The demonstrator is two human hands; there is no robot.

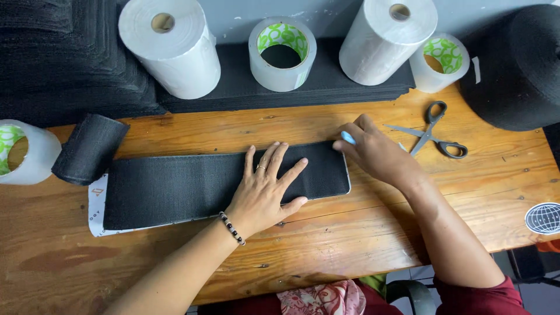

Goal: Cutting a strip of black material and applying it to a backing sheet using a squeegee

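Observation:
A long black fabric strip lies flat on a white template sheet on the wooden table. My left hand presses flat on the strip's right half, fingers spread, with a ring and a bead bracelet. My right hand rests at the strip's top right corner, pinching a small light blue marker against the fabric edge.
Grey-handled scissors lie right of my right hand. A rolled black fabric piece sits at the left beside a tape roll. At the back stand two white paper rolls, tape rolls, stacked black fabric and a large black spool.

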